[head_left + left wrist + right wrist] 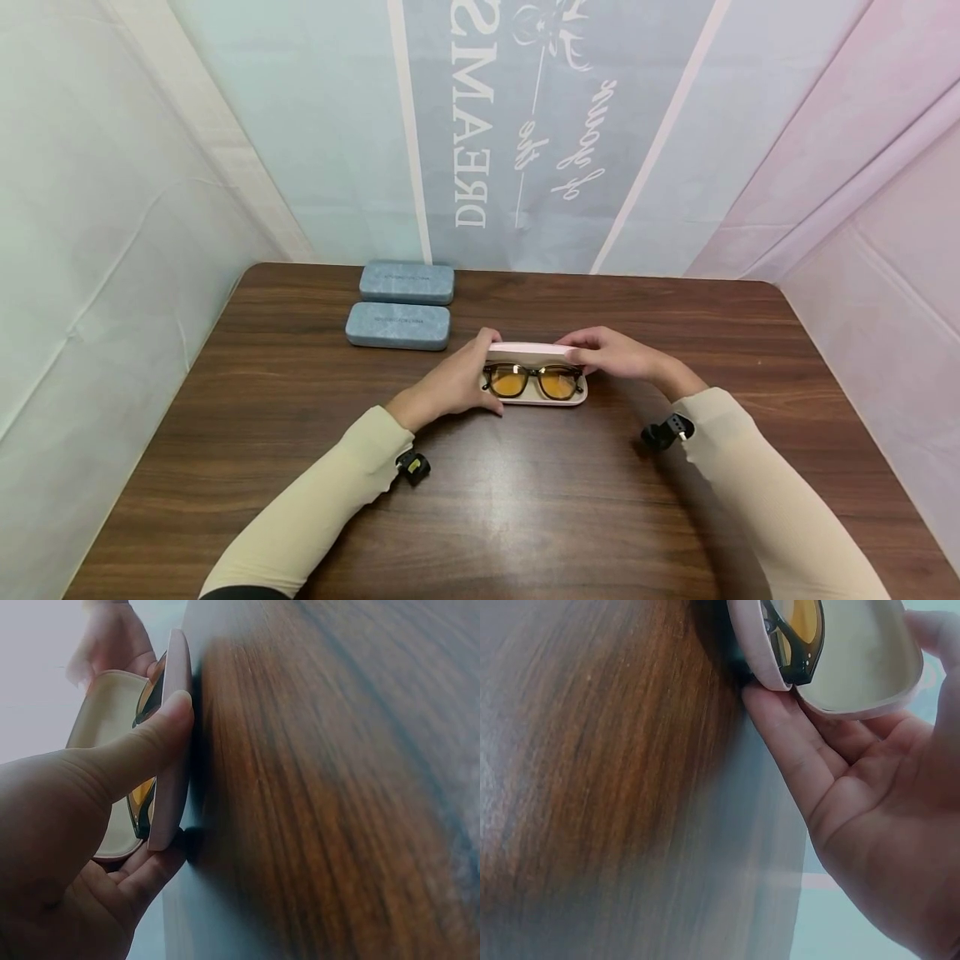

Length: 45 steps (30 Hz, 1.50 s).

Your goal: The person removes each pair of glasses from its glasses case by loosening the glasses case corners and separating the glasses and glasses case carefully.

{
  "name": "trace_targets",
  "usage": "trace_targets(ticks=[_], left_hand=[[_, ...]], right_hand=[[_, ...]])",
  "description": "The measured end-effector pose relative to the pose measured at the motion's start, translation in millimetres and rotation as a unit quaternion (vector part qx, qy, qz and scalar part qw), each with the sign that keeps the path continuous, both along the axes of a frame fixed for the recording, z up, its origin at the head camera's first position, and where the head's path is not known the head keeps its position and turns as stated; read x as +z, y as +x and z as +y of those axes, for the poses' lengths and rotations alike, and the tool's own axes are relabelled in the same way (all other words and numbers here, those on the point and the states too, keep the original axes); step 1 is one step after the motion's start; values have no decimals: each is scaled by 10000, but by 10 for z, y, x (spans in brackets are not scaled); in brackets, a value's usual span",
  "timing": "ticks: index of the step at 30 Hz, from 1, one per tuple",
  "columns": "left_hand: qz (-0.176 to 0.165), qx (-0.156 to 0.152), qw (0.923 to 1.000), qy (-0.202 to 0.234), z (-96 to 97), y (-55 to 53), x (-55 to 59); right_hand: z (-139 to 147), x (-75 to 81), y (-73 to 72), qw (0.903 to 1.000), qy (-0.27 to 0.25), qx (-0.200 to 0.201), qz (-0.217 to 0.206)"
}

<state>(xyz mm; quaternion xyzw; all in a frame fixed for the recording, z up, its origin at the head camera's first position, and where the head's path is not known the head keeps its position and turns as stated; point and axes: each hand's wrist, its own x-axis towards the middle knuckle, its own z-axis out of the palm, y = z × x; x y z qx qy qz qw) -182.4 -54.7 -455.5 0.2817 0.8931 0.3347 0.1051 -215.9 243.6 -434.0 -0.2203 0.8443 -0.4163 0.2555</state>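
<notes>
A pale pink glasses case (538, 403) lies with its lid raised on the table, its cream lining showing. Inside it sits a pair of glasses (558, 382) with dark frames and yellow-orange lenses. My left hand (452, 377) grips the case's left end, the thumb (154, 742) across its front wall and the fingers round the end and behind. At the right end, my right hand (618, 353) holds the raised lid (866, 656), thumb at its edge and fingers behind it. One right finger reaches the end of the lower shell in the right wrist view.
Two blue glasses cases (407, 283), both closed, lie one behind the other at the back left of the brown wooden table (480, 517). A printed cloth (337, 150) hangs behind the table's far edge, with pale cloth at both sides.
</notes>
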Motion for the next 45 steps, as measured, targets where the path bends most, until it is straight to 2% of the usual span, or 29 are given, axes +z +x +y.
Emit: trace_targets(ticks=[10, 14, 18, 24, 32, 45], left_hand=[[-51, 8, 10000, 4, -3, 12, 6], [-13, -9, 10000, 22, -5, 5, 4], [-65, -7, 10000, 34, -2, 1, 12], [-63, -18, 10000, 49, 3, -5, 5], [-59, -71, 10000, 21, 6, 10, 3], [-70, -89, 9999, 5, -2, 13, 15]], right_hand=[[-14, 23, 20, 9994, 102, 13, 335], [-22, 49, 28, 9958, 316, 34, 858], [-34, 84, 37, 9883, 524, 47, 1434], [-69, 131, 80, 9819, 467, -78, 1836], [-103, 153, 165, 9768, 444, -168, 2091], [-92, 158, 197, 9692, 528, -98, 2404]])
